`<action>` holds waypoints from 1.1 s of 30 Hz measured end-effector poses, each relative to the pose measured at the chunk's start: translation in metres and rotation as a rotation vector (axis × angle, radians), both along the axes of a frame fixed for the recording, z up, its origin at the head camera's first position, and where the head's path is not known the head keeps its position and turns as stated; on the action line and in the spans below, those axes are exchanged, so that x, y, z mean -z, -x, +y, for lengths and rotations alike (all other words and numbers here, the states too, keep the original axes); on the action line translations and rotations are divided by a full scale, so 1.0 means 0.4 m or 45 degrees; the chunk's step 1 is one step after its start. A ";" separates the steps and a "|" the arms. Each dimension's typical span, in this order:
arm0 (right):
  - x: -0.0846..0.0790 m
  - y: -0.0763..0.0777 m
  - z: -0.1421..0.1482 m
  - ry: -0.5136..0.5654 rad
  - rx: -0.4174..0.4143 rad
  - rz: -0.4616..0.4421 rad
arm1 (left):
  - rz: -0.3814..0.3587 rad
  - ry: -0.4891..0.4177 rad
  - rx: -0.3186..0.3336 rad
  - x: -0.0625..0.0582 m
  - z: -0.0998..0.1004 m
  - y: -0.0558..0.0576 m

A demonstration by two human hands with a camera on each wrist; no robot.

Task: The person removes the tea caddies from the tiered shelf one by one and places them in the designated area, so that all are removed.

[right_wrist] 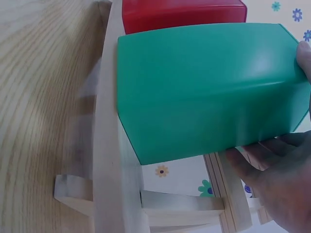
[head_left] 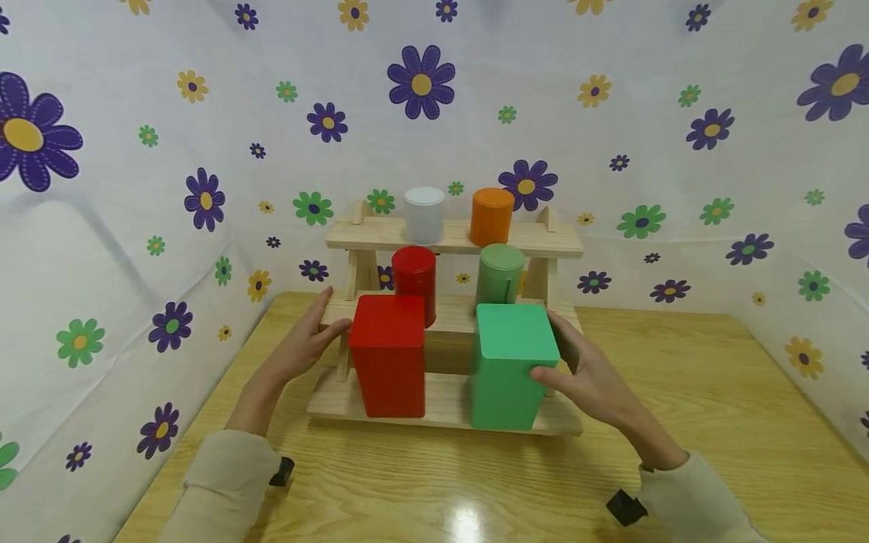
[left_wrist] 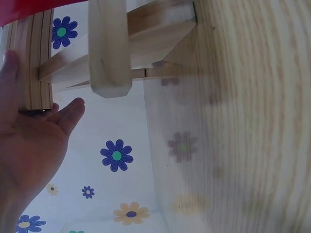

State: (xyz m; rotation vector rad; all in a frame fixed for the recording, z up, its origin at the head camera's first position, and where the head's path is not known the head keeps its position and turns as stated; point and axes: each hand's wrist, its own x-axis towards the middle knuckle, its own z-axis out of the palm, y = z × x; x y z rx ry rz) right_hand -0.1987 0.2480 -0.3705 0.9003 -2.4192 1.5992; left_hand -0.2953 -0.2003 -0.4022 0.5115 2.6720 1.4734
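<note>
A three-tier wooden display shelf [head_left: 448, 323] stands on the table. My left hand [head_left: 303, 345] holds the left end of its middle board, with the thumb in front and fingers behind. In the left wrist view, the left hand [left_wrist: 36, 145] is against the board's end. My right hand [head_left: 594, 377] grips the green box [head_left: 509, 392], thumb on its front and fingers along its right side. That green box [right_wrist: 204, 92] stands upright on the bottom tier. Left of it, apart, is an upright red box [head_left: 390, 377], which neither hand touches.
On the middle tier stand a red canister [head_left: 416, 275] and a light green canister [head_left: 501, 275]. The top tier carries a white canister [head_left: 424, 216] and an orange canister [head_left: 492, 217]. A flower-patterned cloth [head_left: 475, 143] surrounds the wooden table [head_left: 380, 483].
</note>
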 end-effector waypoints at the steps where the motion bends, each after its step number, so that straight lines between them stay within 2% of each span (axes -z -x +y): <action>1: 0.000 -0.001 0.001 0.007 0.005 -0.003 | -0.001 0.001 0.001 -0.001 0.000 0.000; 12: -0.005 -0.032 0.056 0.060 0.029 0.003 | -0.004 -0.009 -0.004 0.000 0.002 -0.003; 24: -0.031 -0.078 0.146 0.102 0.113 0.043 | -0.014 -0.028 -0.002 0.005 -0.001 0.000; 30: -0.036 -0.088 0.189 0.118 0.169 0.049 | 0.003 -0.041 0.011 0.007 -0.001 -0.002; 33: -0.036 -0.090 0.209 0.083 0.218 0.060 | -0.002 -0.043 0.008 0.006 0.000 -0.001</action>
